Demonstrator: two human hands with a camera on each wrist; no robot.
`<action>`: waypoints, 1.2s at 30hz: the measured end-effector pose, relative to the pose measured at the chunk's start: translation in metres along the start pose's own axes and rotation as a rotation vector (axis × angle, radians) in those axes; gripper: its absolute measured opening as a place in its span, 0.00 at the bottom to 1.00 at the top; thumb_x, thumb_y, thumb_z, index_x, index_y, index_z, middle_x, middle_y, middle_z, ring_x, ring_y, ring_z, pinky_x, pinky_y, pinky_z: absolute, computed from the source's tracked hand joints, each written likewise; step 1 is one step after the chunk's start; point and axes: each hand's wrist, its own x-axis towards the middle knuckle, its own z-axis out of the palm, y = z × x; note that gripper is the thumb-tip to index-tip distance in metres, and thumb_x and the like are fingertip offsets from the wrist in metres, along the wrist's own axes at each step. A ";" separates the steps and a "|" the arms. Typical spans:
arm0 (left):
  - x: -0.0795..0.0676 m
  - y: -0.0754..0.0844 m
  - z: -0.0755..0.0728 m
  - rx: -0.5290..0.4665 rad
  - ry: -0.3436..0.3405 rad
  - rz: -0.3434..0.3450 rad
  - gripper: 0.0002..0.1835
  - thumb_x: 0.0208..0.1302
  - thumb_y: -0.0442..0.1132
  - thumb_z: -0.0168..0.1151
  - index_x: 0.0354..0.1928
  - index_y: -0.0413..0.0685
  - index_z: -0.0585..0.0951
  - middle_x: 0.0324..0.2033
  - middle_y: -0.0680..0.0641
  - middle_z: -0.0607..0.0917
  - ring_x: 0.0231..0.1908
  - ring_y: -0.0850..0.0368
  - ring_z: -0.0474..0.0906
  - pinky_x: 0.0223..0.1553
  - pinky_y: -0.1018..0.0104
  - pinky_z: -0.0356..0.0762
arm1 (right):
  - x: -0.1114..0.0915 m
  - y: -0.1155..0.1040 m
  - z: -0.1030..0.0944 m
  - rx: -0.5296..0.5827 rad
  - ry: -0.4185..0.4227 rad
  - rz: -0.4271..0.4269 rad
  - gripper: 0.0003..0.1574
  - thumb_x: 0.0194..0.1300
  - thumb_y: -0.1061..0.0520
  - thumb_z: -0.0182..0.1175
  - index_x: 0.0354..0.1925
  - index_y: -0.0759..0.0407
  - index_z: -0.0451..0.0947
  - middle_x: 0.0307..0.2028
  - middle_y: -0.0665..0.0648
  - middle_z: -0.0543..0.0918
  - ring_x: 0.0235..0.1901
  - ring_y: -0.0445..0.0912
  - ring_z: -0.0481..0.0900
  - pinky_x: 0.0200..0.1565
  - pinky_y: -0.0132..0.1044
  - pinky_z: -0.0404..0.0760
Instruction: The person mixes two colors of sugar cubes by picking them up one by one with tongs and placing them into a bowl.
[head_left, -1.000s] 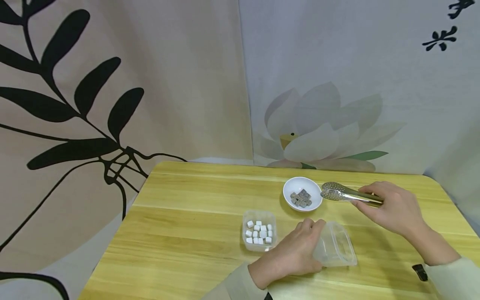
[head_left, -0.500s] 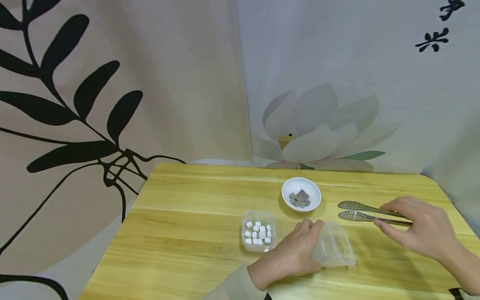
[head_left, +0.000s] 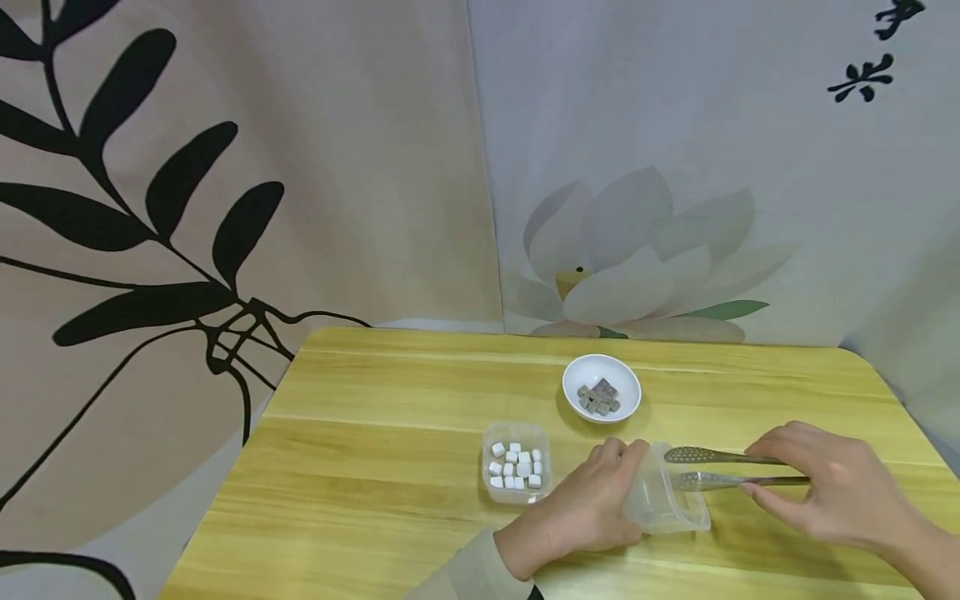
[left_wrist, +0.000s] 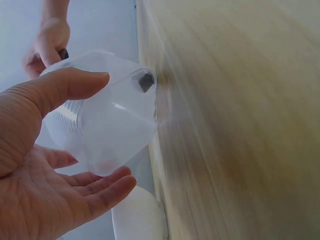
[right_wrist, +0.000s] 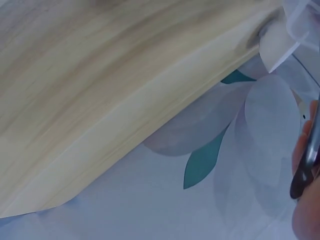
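Head view: near the bottom middle of the frame, the left hand (head_left: pixel 585 504) grips a clear container (head_left: pixel 649 500) by its bottom end. The container is tipped on its side on the wooden table (head_left: pixel 337 483), mouth toward the right edge. At lower right, the right hand (head_left: pixel 843 487) pinches the metal tongs (head_left: pixel 720 456) between thumb and fingers, their two arms spread apart. Their tips overlap the container's mouth; how far inside they reach, I cannot tell. Just left of the left hand, an upright clear box (head_left: pixel 516 497) holds white cubes (head_left: pixel 517 467). Above, right of centre, a white bowl (head_left: pixel 600 365) holds grey cubes (head_left: pixel 600 397). Dark leaves (head_left: pixel 127 75) on the cloth (head_left: pixel 375 167) fill the upper left.

Left wrist view: a dark lump (left_wrist: pixel 145 81), upper middle, shows through the container's wall, close to the table.
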 end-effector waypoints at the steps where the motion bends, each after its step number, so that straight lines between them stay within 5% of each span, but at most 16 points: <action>1: 0.000 0.000 0.000 -0.003 0.000 0.002 0.55 0.46 0.42 0.85 0.75 0.55 0.62 0.53 0.54 0.73 0.49 0.66 0.69 0.45 0.78 0.74 | 0.000 -0.001 0.001 0.005 -0.007 -0.010 0.25 0.65 0.27 0.63 0.33 0.44 0.86 0.32 0.37 0.84 0.29 0.36 0.82 0.28 0.29 0.80; 8: -0.001 0.000 -0.001 -0.009 -0.007 0.004 0.54 0.48 0.42 0.85 0.75 0.56 0.62 0.54 0.54 0.73 0.51 0.65 0.70 0.44 0.78 0.74 | 0.004 -0.003 0.011 0.045 -0.084 -0.056 0.17 0.50 0.37 0.75 0.34 0.43 0.86 0.33 0.35 0.81 0.30 0.34 0.79 0.27 0.27 0.77; 15: 0.000 0.001 -0.001 0.000 -0.009 0.001 0.54 0.47 0.41 0.84 0.75 0.56 0.62 0.55 0.54 0.73 0.52 0.65 0.70 0.45 0.77 0.75 | 0.008 -0.009 0.022 0.093 -0.147 -0.089 0.24 0.34 0.45 0.82 0.33 0.41 0.83 0.33 0.32 0.78 0.30 0.31 0.73 0.26 0.26 0.72; 21: 0.000 0.002 -0.001 0.005 -0.006 0.000 0.55 0.46 0.40 0.84 0.76 0.56 0.62 0.54 0.54 0.73 0.52 0.65 0.70 0.45 0.78 0.75 | 0.010 -0.010 0.028 0.058 -0.178 -0.120 0.19 0.37 0.46 0.80 0.30 0.44 0.83 0.30 0.35 0.78 0.29 0.30 0.72 0.26 0.25 0.72; 25: 0.000 0.002 -0.001 0.003 -0.004 0.001 0.55 0.46 0.40 0.84 0.76 0.56 0.62 0.53 0.54 0.72 0.51 0.66 0.70 0.43 0.78 0.74 | 0.011 -0.008 0.030 0.031 -0.150 -0.149 0.16 0.53 0.39 0.74 0.29 0.46 0.83 0.29 0.36 0.78 0.28 0.30 0.72 0.24 0.26 0.73; 29: 0.000 0.002 -0.001 0.001 -0.002 0.000 0.54 0.46 0.40 0.84 0.75 0.57 0.62 0.53 0.55 0.72 0.50 0.66 0.70 0.43 0.78 0.74 | 0.011 -0.006 0.031 0.031 -0.129 -0.160 0.22 0.67 0.33 0.63 0.29 0.46 0.82 0.28 0.37 0.78 0.27 0.30 0.71 0.23 0.25 0.71; 36: 0.000 0.001 0.000 0.011 0.010 0.002 0.54 0.45 0.40 0.85 0.74 0.57 0.63 0.52 0.55 0.72 0.51 0.65 0.70 0.45 0.77 0.75 | 0.014 -0.009 0.032 0.042 -0.143 -0.193 0.17 0.62 0.37 0.69 0.28 0.46 0.83 0.28 0.38 0.78 0.27 0.31 0.71 0.24 0.26 0.73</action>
